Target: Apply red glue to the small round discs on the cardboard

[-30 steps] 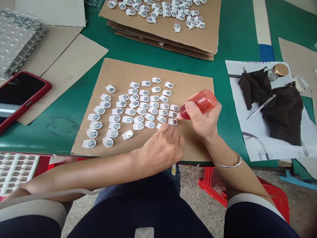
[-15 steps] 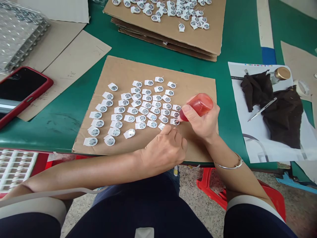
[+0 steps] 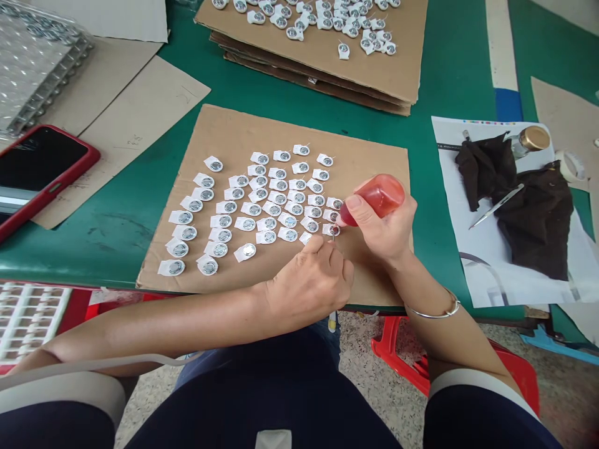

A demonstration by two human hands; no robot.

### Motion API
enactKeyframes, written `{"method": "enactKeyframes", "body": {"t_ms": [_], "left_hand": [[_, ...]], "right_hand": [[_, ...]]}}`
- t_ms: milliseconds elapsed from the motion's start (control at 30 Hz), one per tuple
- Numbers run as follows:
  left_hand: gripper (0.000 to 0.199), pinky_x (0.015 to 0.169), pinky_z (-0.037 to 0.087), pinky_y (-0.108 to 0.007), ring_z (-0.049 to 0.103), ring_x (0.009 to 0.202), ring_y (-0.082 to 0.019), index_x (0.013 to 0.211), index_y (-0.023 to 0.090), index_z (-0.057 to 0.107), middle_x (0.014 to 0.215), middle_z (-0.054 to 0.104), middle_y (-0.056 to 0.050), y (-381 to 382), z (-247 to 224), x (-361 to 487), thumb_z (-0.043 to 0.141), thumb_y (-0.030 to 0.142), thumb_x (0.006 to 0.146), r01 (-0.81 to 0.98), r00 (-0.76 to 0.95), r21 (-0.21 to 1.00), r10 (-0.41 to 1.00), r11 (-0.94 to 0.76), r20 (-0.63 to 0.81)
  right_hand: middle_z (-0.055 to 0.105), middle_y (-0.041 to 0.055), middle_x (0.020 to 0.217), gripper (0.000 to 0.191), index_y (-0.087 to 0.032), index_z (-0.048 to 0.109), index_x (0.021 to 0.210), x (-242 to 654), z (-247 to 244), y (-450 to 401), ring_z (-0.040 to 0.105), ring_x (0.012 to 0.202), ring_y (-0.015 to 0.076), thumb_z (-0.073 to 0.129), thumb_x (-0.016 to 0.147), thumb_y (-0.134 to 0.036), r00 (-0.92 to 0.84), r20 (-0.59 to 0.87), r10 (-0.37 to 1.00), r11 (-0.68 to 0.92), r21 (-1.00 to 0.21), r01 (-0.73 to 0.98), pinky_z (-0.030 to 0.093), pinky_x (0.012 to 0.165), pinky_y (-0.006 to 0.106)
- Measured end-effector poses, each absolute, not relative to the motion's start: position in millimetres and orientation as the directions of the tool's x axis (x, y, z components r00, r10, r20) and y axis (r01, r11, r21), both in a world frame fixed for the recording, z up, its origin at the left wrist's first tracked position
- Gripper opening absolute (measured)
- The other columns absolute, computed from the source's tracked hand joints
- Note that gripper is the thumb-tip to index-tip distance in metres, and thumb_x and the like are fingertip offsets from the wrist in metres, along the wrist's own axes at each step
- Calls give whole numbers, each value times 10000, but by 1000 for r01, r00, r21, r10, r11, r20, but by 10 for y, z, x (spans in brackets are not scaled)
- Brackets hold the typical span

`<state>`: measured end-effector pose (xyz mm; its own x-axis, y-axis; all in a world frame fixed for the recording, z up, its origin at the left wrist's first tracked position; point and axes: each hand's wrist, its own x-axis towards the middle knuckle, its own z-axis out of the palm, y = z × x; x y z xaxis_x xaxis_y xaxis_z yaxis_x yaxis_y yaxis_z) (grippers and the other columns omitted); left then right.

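Observation:
My right hand (image 3: pixel 386 227) is wrapped round a red translucent squeeze bottle (image 3: pixel 381 194), tilted with its nozzle end down to the left. Under that nozzle lies a small round silver part on a white tab (image 3: pixel 332 229), with a reddish tint on its face. My left hand (image 3: pixel 318 277) is closed just in front of this part. A slim tool with a thin metal tip (image 3: pixel 333 238) pokes out of its fingers towards the part; most of the tool is hidden. Several similar silver parts (image 3: pixel 265 223) lie in rough columns on a cardboard sheet (image 3: pixel 224 134).
Behind stands a stack of cardboard (image 3: pixel 318 56) bearing more such parts. On the left are a red-cased phone (image 3: pixel 44 168) and a bubble-textured clear tray (image 3: pixel 40 68). To the right, dark cloth (image 3: pixel 538 218), tweezers (image 3: pixel 496 206) and a gold-capped jar (image 3: pixel 531 140) lie on white paper.
Both hands stay almost in place, with the bottle shifted very slightly to the right. The part under the nozzle looks redder than before.

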<state>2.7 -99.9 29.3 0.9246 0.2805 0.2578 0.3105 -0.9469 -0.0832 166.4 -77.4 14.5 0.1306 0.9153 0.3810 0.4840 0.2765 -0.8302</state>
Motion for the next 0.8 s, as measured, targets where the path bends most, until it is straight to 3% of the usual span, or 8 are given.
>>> {"method": "enactKeyframes", "body": {"t_ms": [233, 633, 800], "left_hand": [[230, 594, 411, -325, 548, 608, -198, 695, 113, 498, 626, 559, -75, -988, 306, 29, 358, -35, 804, 305, 929, -82, 278, -949, 245], [180, 585, 430, -331, 529, 606, -194, 714, 118, 498, 656, 565, -83, -964, 291, -3, 395, -16, 776, 310, 927, -49, 291, -949, 238], [201, 574, 422, -337, 505, 596, -198, 682, 140, 474, 641, 536, -69, -899, 314, -24, 385, -21, 763, 299, 923, 33, 298, -954, 242]], "right_hand": [[553, 16, 668, 288, -179, 557, 702, 1689, 116, -758, 535, 620, 128, 677, 749, -436, 171, 396, 902, 248, -800, 546, 488, 585, 311], [553, 20, 690, 299, -177, 523, 711, 1716, 124, -751, 536, 622, 126, 635, 784, -444, 183, 398, 899, 224, -778, 587, 505, 617, 328], [568, 25, 723, 314, -177, 531, 726, 1723, 130, -749, 529, 640, 126, 639, 773, -468, 187, 404, 895, 225, -774, 592, 498, 641, 328]]}}
